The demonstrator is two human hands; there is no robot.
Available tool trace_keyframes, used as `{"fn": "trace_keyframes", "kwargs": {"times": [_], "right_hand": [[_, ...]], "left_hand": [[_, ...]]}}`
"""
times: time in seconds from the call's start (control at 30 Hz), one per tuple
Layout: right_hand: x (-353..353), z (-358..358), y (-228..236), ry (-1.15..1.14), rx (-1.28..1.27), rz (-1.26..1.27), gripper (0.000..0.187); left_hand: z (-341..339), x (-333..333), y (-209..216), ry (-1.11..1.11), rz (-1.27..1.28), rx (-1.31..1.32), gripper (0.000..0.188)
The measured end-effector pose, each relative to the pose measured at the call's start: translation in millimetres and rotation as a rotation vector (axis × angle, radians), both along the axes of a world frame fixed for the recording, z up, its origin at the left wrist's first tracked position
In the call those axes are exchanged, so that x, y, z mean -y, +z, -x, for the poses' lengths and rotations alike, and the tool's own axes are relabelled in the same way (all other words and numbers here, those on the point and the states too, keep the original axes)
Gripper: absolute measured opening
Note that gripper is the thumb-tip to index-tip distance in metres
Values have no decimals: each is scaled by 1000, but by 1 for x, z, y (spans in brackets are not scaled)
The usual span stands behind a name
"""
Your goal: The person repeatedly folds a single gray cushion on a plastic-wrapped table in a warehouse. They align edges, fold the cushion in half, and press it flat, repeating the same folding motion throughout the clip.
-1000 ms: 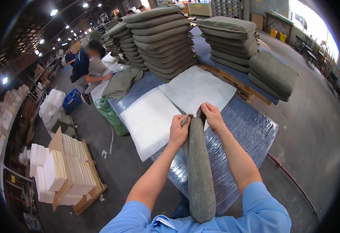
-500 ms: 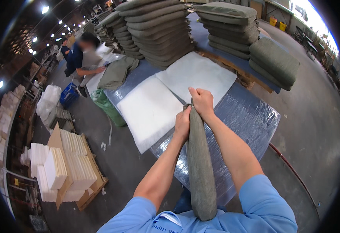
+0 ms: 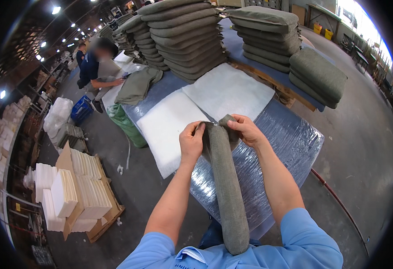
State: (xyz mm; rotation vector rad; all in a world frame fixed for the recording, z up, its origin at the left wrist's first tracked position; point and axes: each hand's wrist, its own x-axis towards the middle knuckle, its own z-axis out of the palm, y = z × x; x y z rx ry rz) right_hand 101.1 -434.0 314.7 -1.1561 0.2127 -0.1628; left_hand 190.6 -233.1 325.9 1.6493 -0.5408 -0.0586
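A grey-green fabric cushion [image 3: 228,193] stands edge-on against my body, its long narrow side facing up toward me. At its far end my left hand [image 3: 192,142] pinches one edge of the loose cover fabric. My right hand [image 3: 246,130] grips a folded flap of the same fabric on the other side, and the cover spreads between the two hands. Just beyond them lie two white padding sheets [image 3: 173,127], side by side on the plastic-wrapped table [image 3: 277,143]. What fills the cover is hidden.
Tall stacks of grey-green cushions [image 3: 185,40] stand at the back, with a shorter stack [image 3: 266,38] and folded cushions [image 3: 317,76] to the right. A co-worker [image 3: 95,67] handles fabric at the far left. White foam slabs [image 3: 89,184] sit on a pallet at left; a hose [image 3: 340,201] crosses the floor.
My hands have moved apart, the left leftward and the right a little to the right and nearer me. The cover's far end has spread between them.
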Motion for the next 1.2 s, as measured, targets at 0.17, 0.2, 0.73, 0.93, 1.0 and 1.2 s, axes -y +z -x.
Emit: {"fn": "trace_keyframes", "kwargs": {"times": [0.17,0.2,0.73,0.93,1.0,1.2], "right_hand": [[20,10,-9,11,80,91,40],[7,4,-3,35,117,85,40],[-52,-11,-8,-226,-13,-63,40],[-72,-7,6,-344,-75,33,38],[-70,-4,2,-390,-73,42,36],[-76,-8,3,-437,-23,28,33]], "left_hand": [[3,22,7,-114,138,-145,17],[2,21,10,-100,125,-122,16],[-17,65,39,240,-28,-21,30],[-39,64,20,326,-89,91,45],[-38,73,14,321,-73,97,45],[-56,85,4,344,-50,90,48]]}}
